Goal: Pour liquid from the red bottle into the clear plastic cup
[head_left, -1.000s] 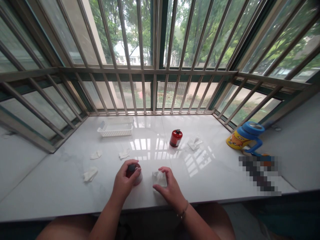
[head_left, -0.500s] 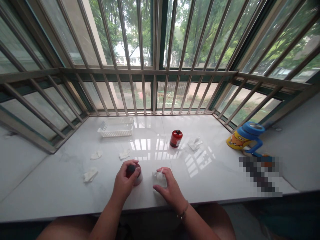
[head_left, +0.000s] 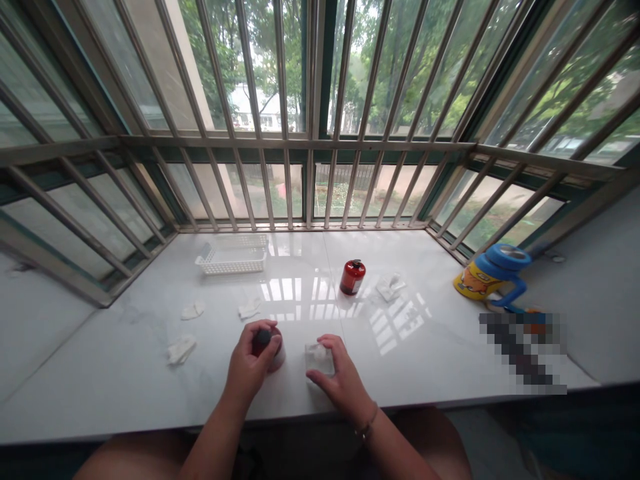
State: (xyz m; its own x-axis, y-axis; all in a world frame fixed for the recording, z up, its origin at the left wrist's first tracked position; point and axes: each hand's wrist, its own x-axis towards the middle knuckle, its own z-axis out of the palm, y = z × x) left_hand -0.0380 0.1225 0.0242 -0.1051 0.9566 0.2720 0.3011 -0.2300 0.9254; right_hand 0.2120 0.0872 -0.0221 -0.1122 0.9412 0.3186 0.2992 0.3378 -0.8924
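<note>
My left hand (head_left: pixel 246 363) is closed around a dark red bottle with a black cap (head_left: pixel 263 337), which stands on the white tabletop; its lower side looks pale grey. To the right of it, my right hand (head_left: pixel 341 373) has thumb and fingers on opposite sides of a clear square glass bottle (head_left: pixel 318 365) with a see-through top. A small gap separates the two bottles. Farther back stands a shiny red canister (head_left: pixel 353 277) with a black top and a dark label, touched by neither hand.
Crumpled white tissues lie at left (head_left: pixel 181 350), with more beside the red canister (head_left: pixel 391 287). A white perforated basket (head_left: pixel 233 267) sits near the barred window. At right are a yellow-and-blue thermos mug (head_left: pixel 487 273) and a blurred-out dark item (head_left: pixel 520 353).
</note>
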